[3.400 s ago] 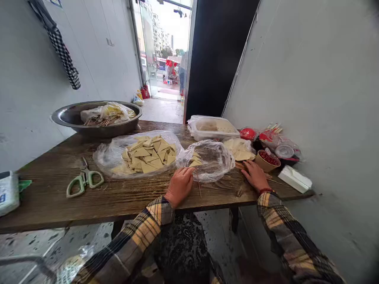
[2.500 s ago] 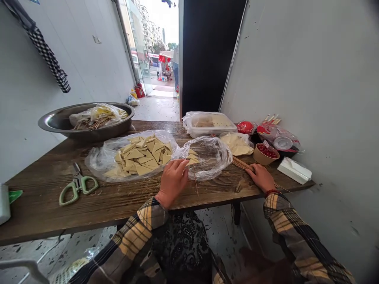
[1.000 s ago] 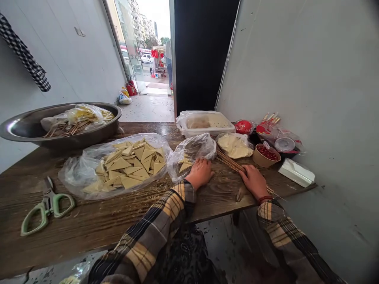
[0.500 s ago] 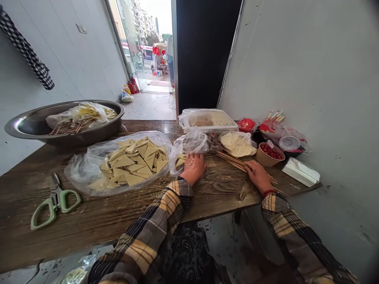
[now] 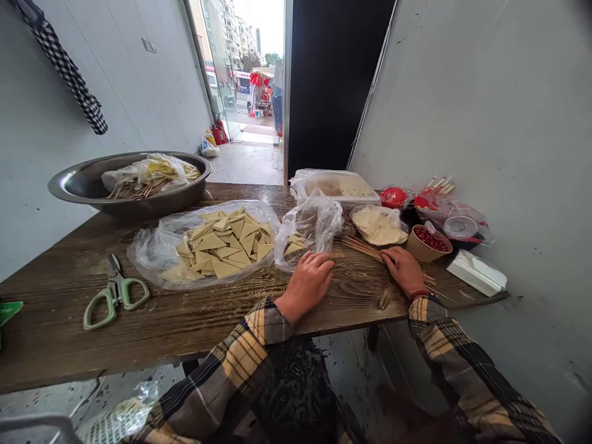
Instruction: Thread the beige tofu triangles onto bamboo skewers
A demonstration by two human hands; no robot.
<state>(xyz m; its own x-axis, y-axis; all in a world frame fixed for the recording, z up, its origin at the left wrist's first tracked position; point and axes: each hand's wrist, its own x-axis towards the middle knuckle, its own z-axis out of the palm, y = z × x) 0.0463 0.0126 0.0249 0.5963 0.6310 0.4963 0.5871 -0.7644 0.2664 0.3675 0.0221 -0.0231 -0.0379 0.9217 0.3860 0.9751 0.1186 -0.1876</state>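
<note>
My left hand (image 5: 309,280) rests palm down on the wooden table (image 5: 185,308), fingers together and slightly curled, just below a small clear bag (image 5: 311,226) with a few tan triangles in it. My right hand (image 5: 404,269) lies flat on a bundle of bamboo skewers (image 5: 365,248), fingers stretched over them. A larger clear bag of tan triangular tofu pieces (image 5: 222,243) lies left of the small bag.
Green-handled scissors (image 5: 113,296) lie at the left. A metal basin (image 5: 92,185) with bagged skewers stands at the back left. A plastic tub (image 5: 335,185), a bag of pale sheets (image 5: 378,225), a paper cup of red bits (image 5: 423,242) and a white box (image 5: 476,272) line the right wall.
The small bag has been bunched up and pushed leftwards off the skewers. My left hand has drawn back from it onto the bare wood. My right hand stays on the skewers.
</note>
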